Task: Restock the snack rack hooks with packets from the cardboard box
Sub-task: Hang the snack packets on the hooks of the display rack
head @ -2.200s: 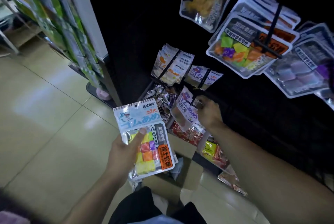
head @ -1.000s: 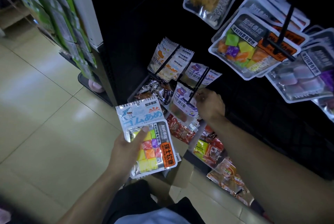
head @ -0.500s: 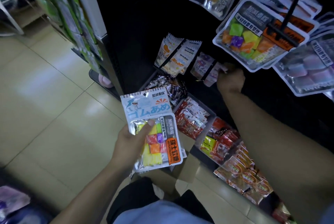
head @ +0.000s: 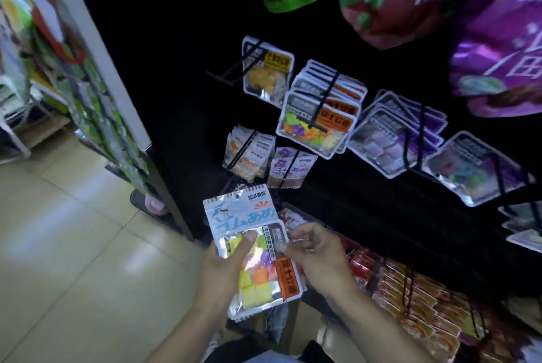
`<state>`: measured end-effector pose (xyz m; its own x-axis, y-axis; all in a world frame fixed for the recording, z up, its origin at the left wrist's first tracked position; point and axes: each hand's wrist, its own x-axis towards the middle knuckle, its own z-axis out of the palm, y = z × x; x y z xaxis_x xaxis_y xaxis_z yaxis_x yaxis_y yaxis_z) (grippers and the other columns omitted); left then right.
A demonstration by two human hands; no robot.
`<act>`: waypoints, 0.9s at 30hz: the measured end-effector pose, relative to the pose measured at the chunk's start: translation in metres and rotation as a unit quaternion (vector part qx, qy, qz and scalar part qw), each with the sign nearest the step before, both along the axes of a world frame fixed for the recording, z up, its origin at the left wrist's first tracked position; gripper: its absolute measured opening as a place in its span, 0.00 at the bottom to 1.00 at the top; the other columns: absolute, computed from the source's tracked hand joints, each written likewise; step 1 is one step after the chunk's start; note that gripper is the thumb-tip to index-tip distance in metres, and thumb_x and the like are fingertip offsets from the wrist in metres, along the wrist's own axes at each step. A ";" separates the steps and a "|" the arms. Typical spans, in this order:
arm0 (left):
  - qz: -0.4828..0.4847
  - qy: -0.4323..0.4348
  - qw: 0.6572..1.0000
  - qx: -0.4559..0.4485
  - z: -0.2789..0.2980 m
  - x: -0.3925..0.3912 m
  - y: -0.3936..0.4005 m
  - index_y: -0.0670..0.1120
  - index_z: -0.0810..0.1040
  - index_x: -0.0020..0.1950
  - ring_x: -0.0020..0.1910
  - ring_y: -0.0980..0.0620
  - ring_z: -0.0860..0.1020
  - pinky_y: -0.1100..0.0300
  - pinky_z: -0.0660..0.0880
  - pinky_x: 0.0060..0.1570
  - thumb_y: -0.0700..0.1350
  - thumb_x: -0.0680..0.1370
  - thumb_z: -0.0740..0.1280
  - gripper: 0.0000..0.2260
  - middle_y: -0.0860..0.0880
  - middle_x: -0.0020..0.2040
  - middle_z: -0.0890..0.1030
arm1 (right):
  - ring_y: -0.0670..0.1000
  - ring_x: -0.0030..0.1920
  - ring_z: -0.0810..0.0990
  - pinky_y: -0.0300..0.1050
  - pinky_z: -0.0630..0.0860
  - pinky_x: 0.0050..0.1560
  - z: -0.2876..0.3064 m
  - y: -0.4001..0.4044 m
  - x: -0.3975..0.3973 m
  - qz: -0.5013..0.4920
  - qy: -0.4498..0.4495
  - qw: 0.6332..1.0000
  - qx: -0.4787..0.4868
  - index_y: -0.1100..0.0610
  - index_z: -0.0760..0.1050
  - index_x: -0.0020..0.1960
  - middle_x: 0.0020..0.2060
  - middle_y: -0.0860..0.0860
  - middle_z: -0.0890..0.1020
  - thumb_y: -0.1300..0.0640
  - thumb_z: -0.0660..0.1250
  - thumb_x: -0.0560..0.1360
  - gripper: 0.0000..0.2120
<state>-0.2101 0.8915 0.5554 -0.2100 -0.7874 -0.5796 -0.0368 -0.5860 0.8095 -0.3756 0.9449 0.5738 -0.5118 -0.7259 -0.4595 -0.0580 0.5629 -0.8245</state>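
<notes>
My left hand (head: 227, 263) grips a candy packet (head: 249, 219) with a pale blue header and coloured cubes behind a clear window, thumb across its front. My right hand (head: 318, 254) is at the packet's right edge, fingers curled on it. More packets seem stacked behind the front one. Both hands are below the black snack rack (head: 366, 210). On its hooks hang matching packets (head: 318, 116) with coloured cubes, and small packets (head: 290, 167) lower down. A corner of the cardboard box (head: 305, 318) shows under the packet.
Red and orange snack packs (head: 410, 289) fill the low trays at right. Big green, red and purple bags (head: 498, 40) hang at top right. A white-edged shelf unit (head: 96, 75) with green packets stands at left, on a tiled floor (head: 73, 245).
My right hand left the small packets on the low hook and came down onto the right edge of the packet in my left hand. The view tilted up, showing the big bags above.
</notes>
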 end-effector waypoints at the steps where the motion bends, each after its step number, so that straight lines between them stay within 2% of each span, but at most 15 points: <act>1: -0.017 -0.004 1.000 -0.007 0.004 -0.002 0.000 0.56 0.84 0.59 0.46 0.53 0.88 0.46 0.82 0.57 0.59 0.73 0.76 0.16 0.56 0.50 0.89 | 0.48 0.40 0.83 0.41 0.78 0.41 0.004 -0.001 -0.008 -0.007 -0.003 1.000 -0.016 0.52 0.79 0.43 0.42 0.52 0.86 0.61 0.82 0.68 0.13; 2: -0.035 -0.011 0.999 -0.020 0.008 -0.004 0.001 0.57 0.84 0.59 0.47 0.52 0.88 0.44 0.82 0.59 0.61 0.73 0.77 0.18 0.56 0.50 0.89 | 0.47 0.40 0.82 0.39 0.77 0.40 0.012 -0.002 -0.014 -0.004 -0.002 1.000 -0.024 0.53 0.79 0.45 0.44 0.54 0.86 0.60 0.82 0.68 0.14; 4: -0.063 -0.018 0.997 -0.039 0.019 -0.010 0.001 0.60 0.84 0.58 0.48 0.53 0.88 0.44 0.81 0.59 0.68 0.68 0.78 0.23 0.58 0.50 0.89 | 0.41 0.40 0.81 0.35 0.76 0.39 0.025 -0.002 -0.020 0.040 0.027 0.999 -0.022 0.50 0.79 0.54 0.47 0.51 0.84 0.55 0.84 0.66 0.21; 6: -0.083 -0.014 0.995 -0.049 0.026 -0.013 0.001 0.62 0.84 0.56 0.48 0.55 0.87 0.45 0.81 0.60 0.71 0.66 0.76 0.23 0.58 0.51 0.88 | 0.37 0.36 0.77 0.32 0.74 0.38 0.032 0.000 -0.026 0.105 0.074 0.992 -0.005 0.47 0.80 0.56 0.43 0.45 0.81 0.53 0.84 0.65 0.23; 7: -0.091 -0.008 0.995 -0.047 0.029 -0.015 0.000 0.63 0.85 0.55 0.49 0.54 0.87 0.45 0.80 0.60 0.71 0.66 0.76 0.22 0.58 0.51 0.88 | 0.37 0.34 0.75 0.33 0.73 0.38 0.034 0.000 -0.028 0.122 0.083 0.989 0.003 0.45 0.80 0.55 0.40 0.45 0.79 0.52 0.84 0.65 0.22; 9: -0.103 -0.007 0.994 -0.044 0.033 -0.016 -0.002 0.64 0.85 0.55 0.51 0.52 0.87 0.43 0.80 0.61 0.72 0.65 0.74 0.22 0.57 0.52 0.89 | 0.39 0.34 0.77 0.41 0.76 0.41 0.033 0.003 -0.033 0.135 0.073 0.988 0.016 0.45 0.81 0.52 0.37 0.47 0.80 0.52 0.84 0.65 0.19; 11: -0.111 -0.009 0.993 -0.042 0.032 -0.016 -0.002 0.64 0.84 0.57 0.54 0.50 0.87 0.42 0.80 0.62 0.75 0.63 0.73 0.27 0.56 0.53 0.88 | 0.46 0.39 0.82 0.50 0.81 0.47 0.034 0.005 -0.034 0.143 0.026 0.989 0.021 0.50 0.82 0.49 0.41 0.53 0.86 0.56 0.84 0.66 0.15; 12: -0.112 -0.009 0.993 -0.038 0.031 -0.014 -0.002 0.62 0.84 0.59 0.54 0.49 0.87 0.41 0.80 0.62 0.77 0.62 0.74 0.31 0.56 0.54 0.88 | 0.48 0.41 0.83 0.51 0.82 0.48 0.038 0.006 -0.034 0.145 0.002 0.989 0.017 0.52 0.82 0.48 0.43 0.54 0.87 0.60 0.82 0.68 0.13; 15: -0.111 0.000 0.994 -0.027 0.024 -0.009 -0.002 0.59 0.81 0.63 0.57 0.48 0.86 0.39 0.78 0.64 0.76 0.58 0.77 0.39 0.54 0.56 0.88 | 0.48 0.40 0.83 0.42 0.80 0.41 0.049 0.007 -0.039 0.099 -0.007 0.995 -0.020 0.57 0.79 0.44 0.43 0.56 0.85 0.64 0.78 0.72 0.08; 17: -0.122 -0.003 0.992 -0.023 0.026 -0.006 -0.003 0.60 0.79 0.64 0.57 0.48 0.86 0.39 0.78 0.64 0.75 0.57 0.79 0.40 0.55 0.57 0.88 | 0.55 0.40 0.84 0.44 0.80 0.36 0.052 0.008 -0.043 0.012 -0.007 0.999 -0.050 0.58 0.75 0.42 0.47 0.61 0.84 0.64 0.77 0.73 0.10; 19: -0.131 0.005 0.991 -0.026 0.026 -0.003 -0.002 0.58 0.79 0.63 0.55 0.50 0.87 0.41 0.79 0.63 0.69 0.58 0.82 0.37 0.56 0.56 0.88 | 0.58 0.41 0.84 0.49 0.80 0.37 0.054 0.009 -0.044 -0.039 -0.017 0.997 -0.064 0.58 0.73 0.44 0.48 0.61 0.83 0.65 0.76 0.74 0.12; 21: -0.125 0.017 0.992 -0.030 0.025 0.001 -0.001 0.56 0.81 0.61 0.53 0.49 0.88 0.39 0.79 0.63 0.60 0.63 0.84 0.30 0.55 0.54 0.88 | 0.54 0.42 0.86 0.46 0.80 0.38 0.059 0.011 -0.042 -0.006 -0.047 0.998 -0.048 0.58 0.74 0.51 0.48 0.58 0.85 0.68 0.76 0.73 0.14; 23: -0.115 0.026 0.992 -0.030 0.023 0.005 -0.003 0.55 0.80 0.60 0.50 0.48 0.88 0.39 0.80 0.59 0.54 0.66 0.81 0.25 0.55 0.53 0.89 | 0.53 0.46 0.88 0.47 0.83 0.42 0.067 0.011 -0.039 0.071 -0.083 0.994 -0.006 0.57 0.75 0.57 0.49 0.53 0.87 0.67 0.77 0.72 0.18; 25: -0.116 0.027 0.992 -0.047 0.023 0.010 -0.005 0.56 0.79 0.58 0.46 0.55 0.88 0.50 0.82 0.53 0.51 0.68 0.80 0.21 0.59 0.50 0.89 | 0.54 0.49 0.88 0.53 0.84 0.47 0.073 0.008 -0.040 0.115 -0.054 0.992 0.012 0.56 0.79 0.57 0.50 0.52 0.88 0.59 0.80 0.70 0.18; 27: -0.133 0.026 0.988 -0.071 0.024 0.014 -0.007 0.57 0.78 0.57 0.43 0.63 0.86 0.64 0.80 0.42 0.47 0.72 0.78 0.17 0.65 0.46 0.87 | 0.56 0.51 0.87 0.60 0.81 0.59 0.077 0.003 -0.038 0.088 -0.022 0.996 -0.012 0.58 0.81 0.51 0.48 0.54 0.88 0.47 0.80 0.68 0.20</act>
<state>-0.1957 0.8847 0.5798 -0.4475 -0.7725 -0.4505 -0.1302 -0.4421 0.8875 -0.4132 0.9475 0.6510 -0.3558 -0.8135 -0.4600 -0.1182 0.5274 -0.8413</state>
